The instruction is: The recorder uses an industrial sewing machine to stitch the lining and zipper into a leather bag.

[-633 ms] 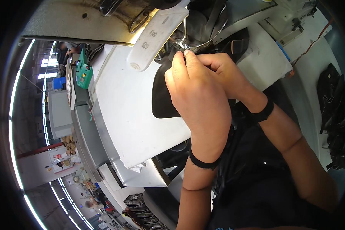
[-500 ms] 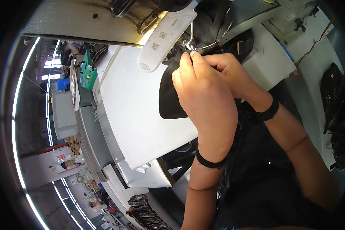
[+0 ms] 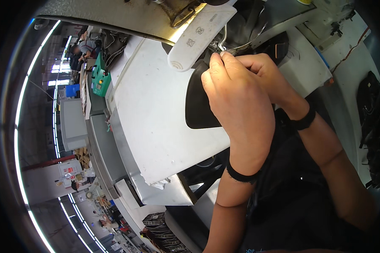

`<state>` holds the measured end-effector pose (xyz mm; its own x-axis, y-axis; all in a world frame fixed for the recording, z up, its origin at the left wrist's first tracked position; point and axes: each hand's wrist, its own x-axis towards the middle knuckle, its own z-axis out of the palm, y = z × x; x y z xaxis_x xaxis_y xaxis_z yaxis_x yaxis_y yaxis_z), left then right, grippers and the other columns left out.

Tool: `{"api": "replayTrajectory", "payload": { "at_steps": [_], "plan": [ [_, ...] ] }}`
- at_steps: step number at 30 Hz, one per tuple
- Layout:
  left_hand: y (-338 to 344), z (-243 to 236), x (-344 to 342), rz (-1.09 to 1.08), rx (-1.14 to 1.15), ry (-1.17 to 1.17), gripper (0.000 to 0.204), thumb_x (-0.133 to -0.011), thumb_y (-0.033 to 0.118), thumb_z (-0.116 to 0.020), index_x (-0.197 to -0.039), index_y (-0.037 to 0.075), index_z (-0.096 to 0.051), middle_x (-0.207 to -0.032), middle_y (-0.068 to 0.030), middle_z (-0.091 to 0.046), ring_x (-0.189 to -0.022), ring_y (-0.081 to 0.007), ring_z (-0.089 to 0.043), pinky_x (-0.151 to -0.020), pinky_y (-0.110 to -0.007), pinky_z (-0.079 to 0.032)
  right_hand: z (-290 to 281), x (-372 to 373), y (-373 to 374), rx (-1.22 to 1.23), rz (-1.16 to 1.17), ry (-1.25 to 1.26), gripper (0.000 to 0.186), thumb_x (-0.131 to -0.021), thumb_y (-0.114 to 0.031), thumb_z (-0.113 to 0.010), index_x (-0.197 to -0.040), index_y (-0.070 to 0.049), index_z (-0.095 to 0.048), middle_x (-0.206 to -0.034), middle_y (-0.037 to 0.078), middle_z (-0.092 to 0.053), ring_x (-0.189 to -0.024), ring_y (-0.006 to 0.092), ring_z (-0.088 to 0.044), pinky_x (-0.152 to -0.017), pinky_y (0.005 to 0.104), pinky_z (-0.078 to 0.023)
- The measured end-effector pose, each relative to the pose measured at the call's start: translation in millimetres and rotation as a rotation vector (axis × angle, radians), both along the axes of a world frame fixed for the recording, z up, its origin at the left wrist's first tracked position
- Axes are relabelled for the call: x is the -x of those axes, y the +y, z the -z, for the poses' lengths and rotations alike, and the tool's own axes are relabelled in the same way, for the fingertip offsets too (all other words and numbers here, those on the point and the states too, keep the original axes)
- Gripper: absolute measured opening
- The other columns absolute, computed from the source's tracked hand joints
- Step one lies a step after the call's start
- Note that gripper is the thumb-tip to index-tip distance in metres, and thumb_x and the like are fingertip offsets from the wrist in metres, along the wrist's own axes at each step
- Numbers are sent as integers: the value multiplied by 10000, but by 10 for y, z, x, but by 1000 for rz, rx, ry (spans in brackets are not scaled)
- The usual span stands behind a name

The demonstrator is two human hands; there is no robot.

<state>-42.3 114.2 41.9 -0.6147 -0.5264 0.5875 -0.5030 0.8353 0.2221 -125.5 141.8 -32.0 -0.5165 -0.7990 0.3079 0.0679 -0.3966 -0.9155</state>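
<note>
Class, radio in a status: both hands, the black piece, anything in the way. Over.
Both hands together at the needle area, fingertips pinched. Black piece flat on white table, under left hand. White lamp bar crowds the view.

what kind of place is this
Most likely a sewing factory or garment workshop. Both hands, left hand and right hand, work a black fabric piece under a sewing machine on a white table; long strip lights and more workstations lie behind.

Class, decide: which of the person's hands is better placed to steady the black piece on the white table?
Probably the left hand: it lies over the black piece. The right hand sits behind it, fingertips up at the needle area.
</note>
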Motion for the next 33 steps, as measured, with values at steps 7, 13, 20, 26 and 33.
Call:
{"api": "replayTrajectory", "payload": {
  "at_steps": [7, 13, 20, 26, 33],
  "plan": [
    [-31, -38, -37, 38, -2, 53, 231, -926, 19, -582, -1060, -119, -709, -1044, -233, -721, -949, -395, -674, -857, -426, -544, -41, 12, 1, 13, -16, 20, 316, -1073, -231, -593, -901, 15, -692, -723, -65, -590, -673, -2, -464, -564, 214, -391],
    [-311, -124, -230, 202, -356, 163, 212, -967, 70, -632, -1082, -82, -725, -1052, -213, -742, -788, -272, -693, -745, -355, -565, -49, 56, 44, -35, -9, 72, 329, -1070, -221, -584, -832, -8, -662, -681, -57, -545, -642, 17, -498, -571, 227, -416],
    [-822, -211, -335, 184, -319, 71, 320, -904, 234, -791, -1104, -10, -739, -912, -56, -703, -998, -178, -604, -876, -347, -479, -105, 46, 80, -76, -31, 86, 357, -1074, -172, -577, -765, -7, -509, -681, -64, -446, -650, 18, -411, -564, 246, -383],
    [-1027, -221, -275, 295, -1000, 21, 382, -875, 266, -824, -1114, -14, -719, -927, -49, -673, -921, -140, -582, -793, -278, -472, -122, -59, 59, -123, 86, 9, 322, -1037, -169, -601, -748, -33, -562, -608, -82, -432, -559, 17, -430, -511, 245, -384],
    [-1208, -149, -221, 380, -1110, 15, 297, -916, 202, -811, -1126, 19, -710, -986, -16, -727, -923, -61, -636, -870, -200, -457, -78, -18, 0, -47, 134, 88, 332, -1026, -150, -613, -724, -37, -532, -621, -82, -450, -554, 5, -440, -501, 227, -378]
  ]
}}
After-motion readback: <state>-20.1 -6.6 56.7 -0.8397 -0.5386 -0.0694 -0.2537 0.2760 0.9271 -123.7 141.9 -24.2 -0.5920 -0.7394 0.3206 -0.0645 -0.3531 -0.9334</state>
